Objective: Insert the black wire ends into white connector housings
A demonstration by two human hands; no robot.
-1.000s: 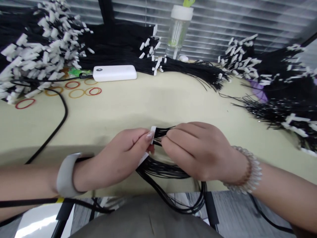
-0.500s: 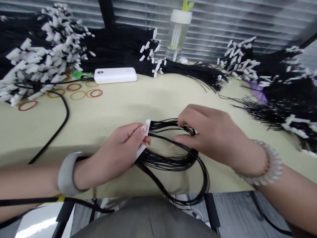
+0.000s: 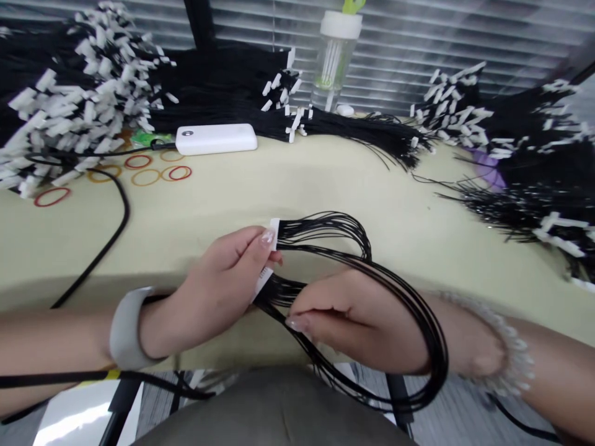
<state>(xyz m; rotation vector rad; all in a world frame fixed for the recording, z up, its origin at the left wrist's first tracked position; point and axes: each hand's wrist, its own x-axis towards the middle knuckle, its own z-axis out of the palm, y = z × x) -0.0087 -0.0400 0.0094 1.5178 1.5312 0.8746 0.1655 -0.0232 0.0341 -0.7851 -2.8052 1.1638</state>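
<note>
My left hand (image 3: 232, 266) is closed around the white connectors (image 3: 274, 234) of a wire harness, thumb on top. Two white connector ends show, one above and one below the fingers. Black wires (image 3: 325, 226) run out of them to the right and curve into loops. My right hand (image 3: 353, 316) is inside the larger loop, which passes over its back and wrist. Its fingers are curled and its thumb is pressed in beside the lower wires (image 3: 283, 290). Whether it pinches some of those wires is hidden.
A white power bank (image 3: 216, 139) with a black cable (image 3: 121, 210) lies at the back left, near several rubber bands (image 3: 145, 178). Piles of black wires with white connectors (image 3: 111, 93) line the back and right. A clear bottle (image 3: 337, 62) stands by the blinds.
My right hand has moved down and left, from the right end of the coil into the loop. The outer wire loop has spread wider and now lies over that hand. My left hand keeps its grip.
</note>
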